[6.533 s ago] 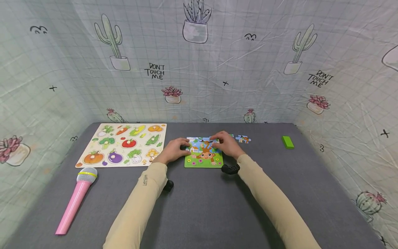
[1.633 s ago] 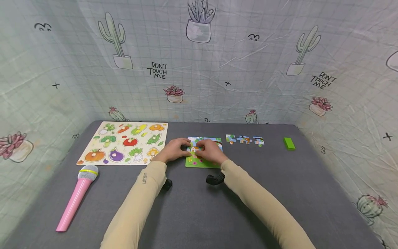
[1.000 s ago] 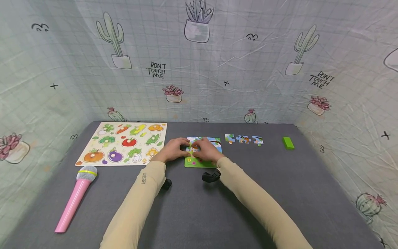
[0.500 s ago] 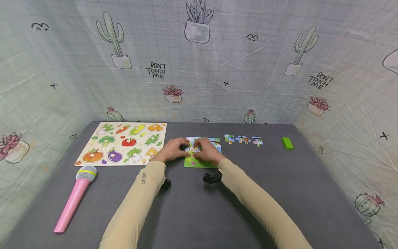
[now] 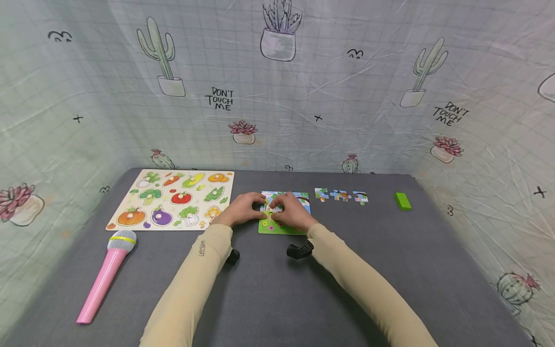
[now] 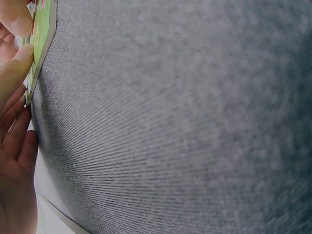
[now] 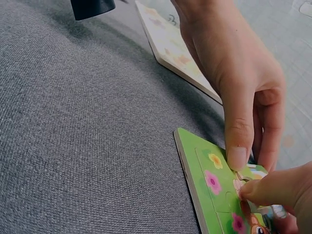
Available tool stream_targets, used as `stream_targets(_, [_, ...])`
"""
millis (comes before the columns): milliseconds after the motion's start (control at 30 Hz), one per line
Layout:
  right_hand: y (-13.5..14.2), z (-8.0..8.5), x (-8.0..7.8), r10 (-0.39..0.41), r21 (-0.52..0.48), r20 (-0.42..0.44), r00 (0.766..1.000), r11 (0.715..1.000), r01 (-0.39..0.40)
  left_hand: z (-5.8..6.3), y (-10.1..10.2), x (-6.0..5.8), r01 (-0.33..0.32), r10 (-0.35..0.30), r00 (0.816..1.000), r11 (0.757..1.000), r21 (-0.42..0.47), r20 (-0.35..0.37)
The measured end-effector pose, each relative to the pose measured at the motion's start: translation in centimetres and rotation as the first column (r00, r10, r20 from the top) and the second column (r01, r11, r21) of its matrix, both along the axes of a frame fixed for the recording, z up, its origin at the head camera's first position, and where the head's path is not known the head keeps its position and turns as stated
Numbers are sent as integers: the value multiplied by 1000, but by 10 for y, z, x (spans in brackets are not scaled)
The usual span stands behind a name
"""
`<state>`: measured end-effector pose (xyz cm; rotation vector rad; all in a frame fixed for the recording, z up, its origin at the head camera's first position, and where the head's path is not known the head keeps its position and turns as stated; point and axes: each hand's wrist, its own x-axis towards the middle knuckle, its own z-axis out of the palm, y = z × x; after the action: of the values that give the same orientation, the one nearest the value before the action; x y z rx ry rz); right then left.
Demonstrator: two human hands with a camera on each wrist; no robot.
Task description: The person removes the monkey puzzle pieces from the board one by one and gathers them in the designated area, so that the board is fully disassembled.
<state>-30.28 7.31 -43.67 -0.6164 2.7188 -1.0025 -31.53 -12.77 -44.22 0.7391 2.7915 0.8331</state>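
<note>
A small jigsaw puzzle [image 5: 282,230] with a monkey picture on a green and blue board lies flat at the middle of the table. My left hand [image 5: 242,208] grips its left edge, the thumb [image 7: 238,155] resting on the rim in the right wrist view. Bent over the board's left half, my right hand [image 5: 291,211] pinches a puzzle piece [image 7: 238,187] between thumb and fingers, at a gap in the picture. The fingers hide much of that piece. Loose to the right of the board lie three puzzle pieces [image 5: 340,194] in a row.
A wooden vegetable puzzle board [image 5: 201,180] lies at the back left. In front of it is a pink toy microphone [image 5: 105,279]. A green block [image 5: 403,201] sits at the far right. Patterned cloth [image 5: 329,86] walls the grey table on its back and sides.
Since the oldest frame, my right hand has moved left across the board, and another loose piece lies at the row's right end. Lately its fingers shift only slightly; my left hand stays put.
</note>
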Motion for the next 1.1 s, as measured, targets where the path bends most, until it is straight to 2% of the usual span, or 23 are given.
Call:
stream_targets(233, [3,0,0,34,-42,-33,999,998,-36,-1,1,-1,-12,12,1000,1000,-13,19])
stream_targets(467, [9,3,-3,28,-74,35,999,997,-25,-2,0,-1,-7,7,1000,1000,-10,2])
stream_targets(567, [11,4,-3,-6,-103,84,996,995,15,-2,0,-1,-7,7,1000,1000,-5,1])
stream_targets(633, [14,5,-2,-52,-148,132,990,986,71,-2,-1,-1,-9,9,1000,1000,0,4])
stream_targets(833, [28,4,2,-179,-250,208,962,941,229,-1,-1,1,-21,20,1000,1000,19,18])
stream_targets(1100, [58,1,6,-237,-302,221,946,906,298,-1,0,3,-26,26,999,999,21,22])
